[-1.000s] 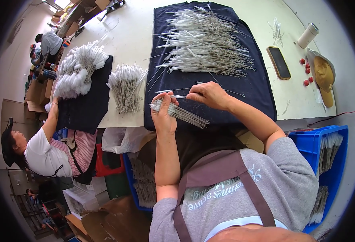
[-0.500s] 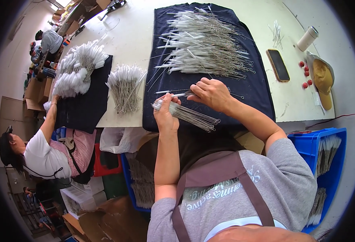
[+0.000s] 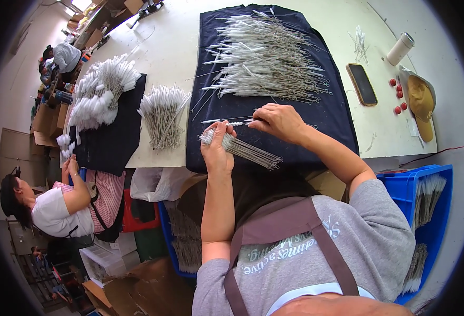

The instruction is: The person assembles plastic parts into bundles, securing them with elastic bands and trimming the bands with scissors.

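My left hand is closed round a bundle of thin wire brushes, white bristles by the fingers and looped wire ends pointing right. Between its thumb and fingertips, a single wire brush points toward my right hand. That hand is closed in a pinch, with a small greyish tip showing at its fingers; what it grips is mostly hidden. Both hands are over the near part of a dark blue cloth. A large pile of wire brushes lies beyond them, and a few loose ones rest just past my fingers.
Left of the cloth sits another brush stack; farther left, a co-worker handles white-tipped brushes beside a heap. At right are a phone, bottle, red balls, cap and blue crate of brushes.
My right hand has shifted slightly right and its fingers are drawn in more closely. The left hand's bundle has tilted slightly. The co-worker's hand has come back from the heap toward the body.
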